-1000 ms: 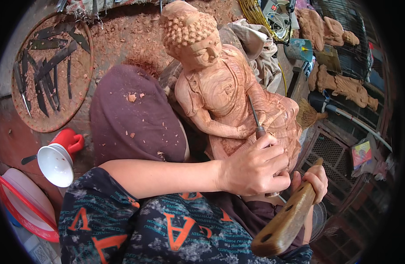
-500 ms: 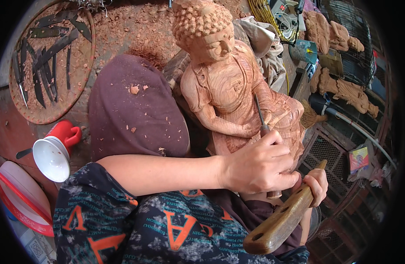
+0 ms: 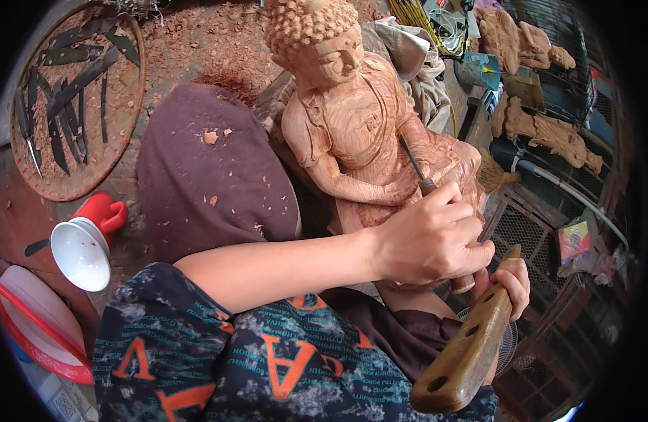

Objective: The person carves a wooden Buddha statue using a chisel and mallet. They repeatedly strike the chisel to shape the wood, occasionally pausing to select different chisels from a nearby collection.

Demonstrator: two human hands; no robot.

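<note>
A carved wooden seated statue [image 3: 362,133] with a curly-textured head leans in front of me. My left hand [image 3: 433,235] is closed around the handle of a wood chisel [image 3: 412,156]. The slim dark blade slants up to the statue's forearm, by the lap; its exact contact point is hard to make out. The handle's butt sticks out below my fist. To the right, my right hand [image 3: 514,285] grips a flat wooden mallet [image 3: 464,348] with holes along its face. The mallet is close beside the chisel's butt, seemingly apart from it.
A round tray [image 3: 130,151] of chisels and dark blades lies far left, near wood shavings [image 3: 211,42]. A red mug [image 3: 102,211], a white bowl [image 3: 81,254] and a red-rimmed basin [image 3: 46,334] are at left. More wooden carvings [image 3: 549,133] lie at right by mesh cages [image 3: 524,228].
My left hand and the chisel have moved slightly right and up, the chisel tilting more. My right hand and the mallet have shifted a little right. The statue sits slightly higher and left in view.
</note>
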